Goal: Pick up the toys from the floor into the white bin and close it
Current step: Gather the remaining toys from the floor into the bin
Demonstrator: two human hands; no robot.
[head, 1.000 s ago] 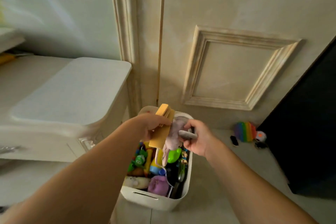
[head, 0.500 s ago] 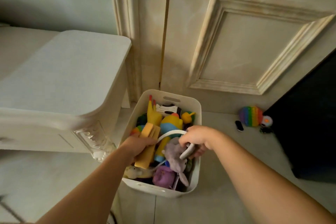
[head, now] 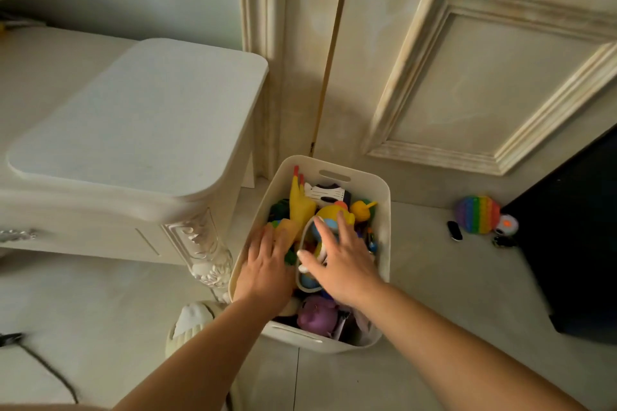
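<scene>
The white bin (head: 384, 210) stands on the floor by the door, full of toys: a yellow rubber chicken (head: 299, 203), a yellow duck (head: 362, 208), a purple plush (head: 315, 314) near the front. My left hand (head: 267, 269) lies flat on the toys at the bin's left side, fingers straight, touching an orange block (head: 286, 230). My right hand (head: 340, 262) presses down on the pile with spread fingers, over a white curved band (head: 302, 240). A rainbow pop toy (head: 477, 214), a small round toy (head: 507, 225) and a small black piece (head: 454, 230) lie on the floor at right.
A white ornate cabinet (head: 140, 130) stands close to the bin's left. A cream door (head: 467, 77) is behind it. A dark panel (head: 581, 243) fills the right. A white knitted thing (head: 190, 324) and a black cable (head: 46, 367) lie on the floor at lower left.
Both hands lowered the orange block, grey plush and white band into the bin, let go, and now lie flat on the pile.
</scene>
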